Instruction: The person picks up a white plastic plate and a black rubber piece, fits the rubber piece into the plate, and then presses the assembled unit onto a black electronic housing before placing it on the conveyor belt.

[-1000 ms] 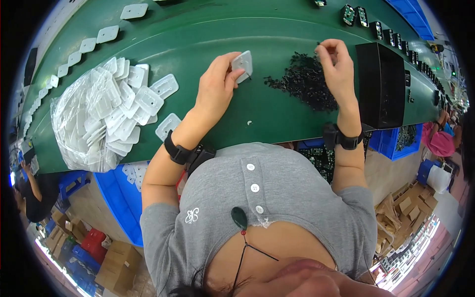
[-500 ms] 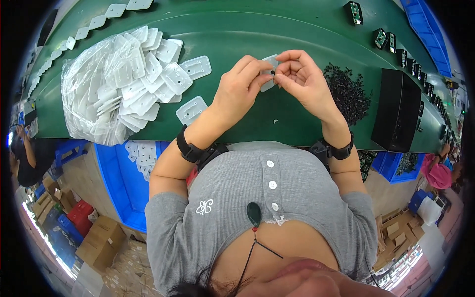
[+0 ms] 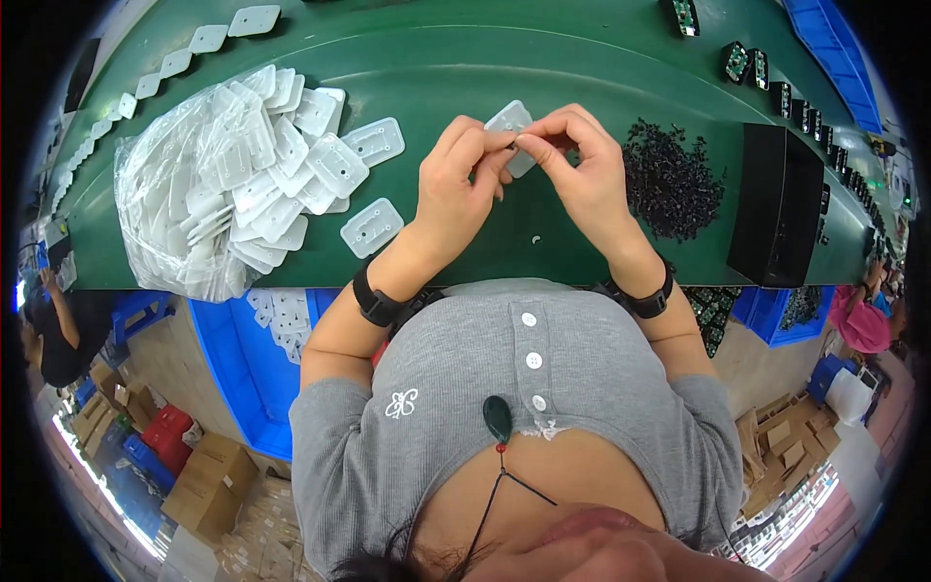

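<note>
My left hand (image 3: pixel 456 179) and my right hand (image 3: pixel 582 160) meet above the green table, thumbs and fingers pinched together. Between their fingertips is a tiny dark piece (image 3: pixel 513 145), mostly hidden, apparently one of the small black parts. Just behind the fingers shows a translucent white plastic plate (image 3: pixel 508 116) with rounded corners; whether fingers support it from below cannot be seen. Left of my hands, many similar plates (image 3: pixel 286 145) spill from a clear plastic bag (image 3: pixel 155 209), and a single plate (image 3: pixel 371 228) lies near my left forearm. A heap of small black parts (image 3: pixel 674 184) lies beside my right hand.
A tall black box (image 3: pixel 773 204) stands right of the heap. Black housings with green circuit boards (image 3: pixel 737 63) line the far right, near a blue tray (image 3: pixel 839 63). White plates (image 3: pixel 208 39) form a row at far left. A blue bin (image 3: pixel 228 359) sits below the table's front edge.
Both hands have shifted slightly left, their fingertips closer together. The plate behind them now shows further left and higher. The whole view has shifted a little.
</note>
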`<act>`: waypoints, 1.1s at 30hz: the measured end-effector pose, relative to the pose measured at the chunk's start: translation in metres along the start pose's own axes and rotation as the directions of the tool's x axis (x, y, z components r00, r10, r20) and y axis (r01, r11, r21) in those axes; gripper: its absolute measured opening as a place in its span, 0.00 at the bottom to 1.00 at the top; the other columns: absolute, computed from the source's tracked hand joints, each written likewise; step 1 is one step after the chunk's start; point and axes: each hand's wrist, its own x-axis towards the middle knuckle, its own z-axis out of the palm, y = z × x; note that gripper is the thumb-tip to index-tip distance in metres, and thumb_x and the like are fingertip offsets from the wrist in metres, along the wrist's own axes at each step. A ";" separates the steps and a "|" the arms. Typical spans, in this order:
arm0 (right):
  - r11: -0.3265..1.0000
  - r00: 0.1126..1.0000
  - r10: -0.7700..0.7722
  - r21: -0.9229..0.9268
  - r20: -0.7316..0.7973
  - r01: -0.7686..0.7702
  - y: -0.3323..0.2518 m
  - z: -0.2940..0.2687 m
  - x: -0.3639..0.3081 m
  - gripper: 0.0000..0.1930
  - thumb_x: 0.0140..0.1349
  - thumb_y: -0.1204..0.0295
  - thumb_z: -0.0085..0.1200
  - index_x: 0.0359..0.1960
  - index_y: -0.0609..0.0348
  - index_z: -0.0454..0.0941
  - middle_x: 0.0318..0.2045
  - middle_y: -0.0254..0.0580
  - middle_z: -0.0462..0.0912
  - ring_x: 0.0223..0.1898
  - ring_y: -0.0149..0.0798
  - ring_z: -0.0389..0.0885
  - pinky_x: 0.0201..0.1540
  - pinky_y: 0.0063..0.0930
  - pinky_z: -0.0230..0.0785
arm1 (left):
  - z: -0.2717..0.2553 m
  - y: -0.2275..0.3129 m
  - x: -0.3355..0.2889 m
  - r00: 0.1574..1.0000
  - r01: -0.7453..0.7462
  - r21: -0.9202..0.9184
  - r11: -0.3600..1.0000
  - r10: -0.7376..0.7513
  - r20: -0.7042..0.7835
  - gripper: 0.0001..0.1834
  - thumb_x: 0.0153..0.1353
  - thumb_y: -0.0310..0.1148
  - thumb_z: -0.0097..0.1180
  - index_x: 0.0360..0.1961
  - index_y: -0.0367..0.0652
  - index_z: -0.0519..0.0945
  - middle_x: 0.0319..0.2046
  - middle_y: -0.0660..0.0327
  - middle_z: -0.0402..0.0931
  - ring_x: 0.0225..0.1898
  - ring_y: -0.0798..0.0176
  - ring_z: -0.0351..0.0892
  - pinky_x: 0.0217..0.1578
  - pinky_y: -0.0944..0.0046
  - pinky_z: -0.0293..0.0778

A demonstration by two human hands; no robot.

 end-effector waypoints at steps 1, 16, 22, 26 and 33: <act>0.994 0.997 -0.069 -0.086 -0.046 0.065 -0.003 0.002 -0.001 0.03 0.60 0.76 0.61 0.33 0.62 0.79 0.31 0.35 0.77 0.34 0.28 0.75 0.35 0.21 0.69 | 0.001 -0.001 0.000 1.000 0.000 0.001 1.000 0.000 -0.001 0.04 0.61 0.16 0.54 0.36 0.34 0.78 0.31 0.59 0.70 0.24 0.68 0.79 0.21 0.70 0.75; 0.880 0.947 -0.321 -0.379 -0.025 0.288 0.006 0.007 -0.003 0.05 0.58 0.76 0.60 0.29 0.62 0.75 0.26 0.38 0.74 0.29 0.36 0.70 0.32 0.28 0.65 | -0.004 -0.005 -0.002 0.898 0.424 -0.463 0.778 -0.429 0.101 0.11 0.66 0.18 0.48 0.48 0.28 0.68 0.43 0.49 0.77 0.38 0.60 0.85 0.42 0.65 0.83; 0.919 0.966 -0.251 -0.326 -0.055 0.221 0.006 0.011 -0.005 0.07 0.59 0.74 0.60 0.29 0.63 0.74 0.26 0.37 0.74 0.29 0.34 0.70 0.32 0.26 0.64 | -0.001 -0.005 -0.006 0.915 0.395 -0.463 0.794 -0.386 0.118 0.08 0.67 0.20 0.50 0.45 0.30 0.68 0.40 0.51 0.79 0.39 0.61 0.84 0.43 0.66 0.81; 0.964 0.987 -0.145 -0.234 -0.071 0.125 0.005 0.012 -0.008 0.08 0.60 0.73 0.60 0.29 0.62 0.74 0.25 0.33 0.72 0.28 0.30 0.68 0.32 0.24 0.63 | -0.001 -0.013 -0.008 0.972 0.235 -0.342 0.910 -0.223 0.076 0.05 0.68 0.24 0.52 0.41 0.33 0.71 0.35 0.55 0.80 0.37 0.65 0.83 0.38 0.70 0.78; 0.972 0.967 -0.173 -0.189 -0.185 0.138 0.007 0.009 -0.015 0.11 0.58 0.68 0.64 0.31 0.59 0.75 0.32 0.32 0.72 0.31 0.28 0.68 0.33 0.21 0.61 | -0.005 -0.001 -0.005 0.972 0.234 -0.392 0.890 -0.210 0.103 0.07 0.69 0.29 0.52 0.37 0.35 0.72 0.33 0.56 0.80 0.33 0.66 0.83 0.35 0.69 0.79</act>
